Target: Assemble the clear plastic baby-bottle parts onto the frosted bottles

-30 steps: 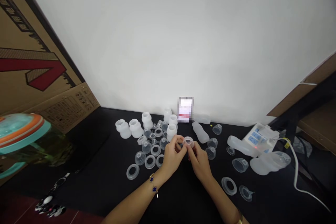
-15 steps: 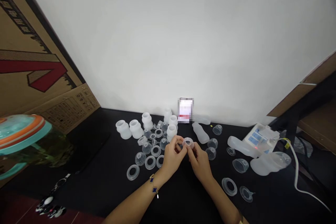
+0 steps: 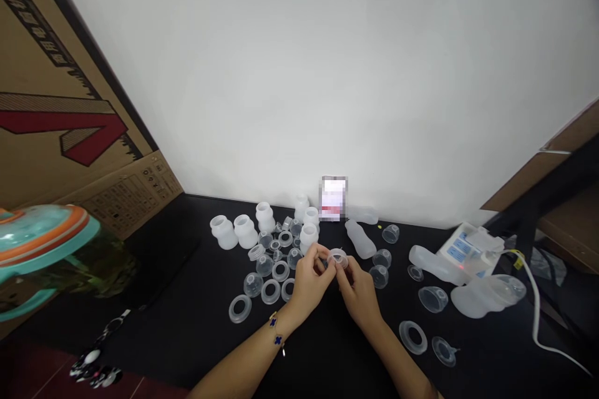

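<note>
Both hands meet above the black table around a translucent screw ring [image 3: 337, 257] of a baby bottle. My left hand [image 3: 311, 277] is closed, thumb and fingertips pinching the ring's left side. From the right, my right hand [image 3: 358, 293] grips the near edge with closed fingers. Whether a teat sits inside the ring is too small to tell. Left of the hands lie several loose rings [image 3: 270, 292] and clear domed caps [image 3: 253, 285]. Behind these, small white bottles [image 3: 246, 232] stand open. On the right, a frosted bottle [image 3: 360, 239] lies on its side beside more clear caps [image 3: 379, 275].
A lit, blurred screen [image 3: 333, 199] leans on the wall. At right are a white power strip [image 3: 468, 250] with a cable, an assembled bottle [image 3: 486, 296], a large ring [image 3: 413, 337] and a funnel-like piece [image 3: 444, 351]. A teal-lidded jug [image 3: 51, 249] and a watch [image 3: 113, 324] are left.
The view has shifted slightly, so everything appears a little further right and lower. Both hands keep their hold on the ring with almost the same grip.
</note>
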The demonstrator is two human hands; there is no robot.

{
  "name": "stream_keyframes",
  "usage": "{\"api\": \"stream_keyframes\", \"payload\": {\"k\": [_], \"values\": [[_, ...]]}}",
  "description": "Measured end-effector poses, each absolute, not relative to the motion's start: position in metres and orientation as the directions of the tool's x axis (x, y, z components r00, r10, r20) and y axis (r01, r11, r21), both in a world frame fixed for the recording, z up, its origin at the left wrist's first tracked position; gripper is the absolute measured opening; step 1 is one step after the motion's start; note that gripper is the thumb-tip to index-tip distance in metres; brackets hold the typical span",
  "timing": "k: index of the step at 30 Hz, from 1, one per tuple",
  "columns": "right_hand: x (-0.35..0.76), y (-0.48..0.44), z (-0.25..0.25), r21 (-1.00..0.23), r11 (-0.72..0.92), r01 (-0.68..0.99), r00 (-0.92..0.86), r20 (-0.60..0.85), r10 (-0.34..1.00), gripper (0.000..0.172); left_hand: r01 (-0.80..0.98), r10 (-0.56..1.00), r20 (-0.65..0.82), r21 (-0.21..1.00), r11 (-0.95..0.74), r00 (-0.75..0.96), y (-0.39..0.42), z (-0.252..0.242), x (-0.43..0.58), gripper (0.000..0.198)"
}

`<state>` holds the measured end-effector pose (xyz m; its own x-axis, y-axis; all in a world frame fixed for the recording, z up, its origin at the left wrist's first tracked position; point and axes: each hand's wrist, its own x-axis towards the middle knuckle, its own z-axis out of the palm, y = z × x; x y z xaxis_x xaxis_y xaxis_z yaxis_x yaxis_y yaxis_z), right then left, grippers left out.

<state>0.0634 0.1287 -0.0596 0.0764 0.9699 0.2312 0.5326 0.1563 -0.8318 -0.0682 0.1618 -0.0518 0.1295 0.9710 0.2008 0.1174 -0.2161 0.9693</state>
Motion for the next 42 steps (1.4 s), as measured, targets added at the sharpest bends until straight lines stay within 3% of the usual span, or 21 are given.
{"api": "stream_keyframes", "payload": {"k": [25, 42], "values": [[0.0653, 0.1298, -0.0563, -0.842, 0.15, 0.518, 0.072, 0.217, 0.973, 0.033, 0.245, 0.959, 0.273, 0.927, -0.284, 0.078, 0.1665, -0.0559, -0.0681, 0.007], [0.0658, 0.1295, -0.0525, -0.865, 0.173, 0.47, 0.044, 0.219, 0.975, 0.036, 0.231, 0.946, 0.315, 0.917, -0.325, 0.08, 0.1641, -0.0566, -0.0695, 0.012]]}}
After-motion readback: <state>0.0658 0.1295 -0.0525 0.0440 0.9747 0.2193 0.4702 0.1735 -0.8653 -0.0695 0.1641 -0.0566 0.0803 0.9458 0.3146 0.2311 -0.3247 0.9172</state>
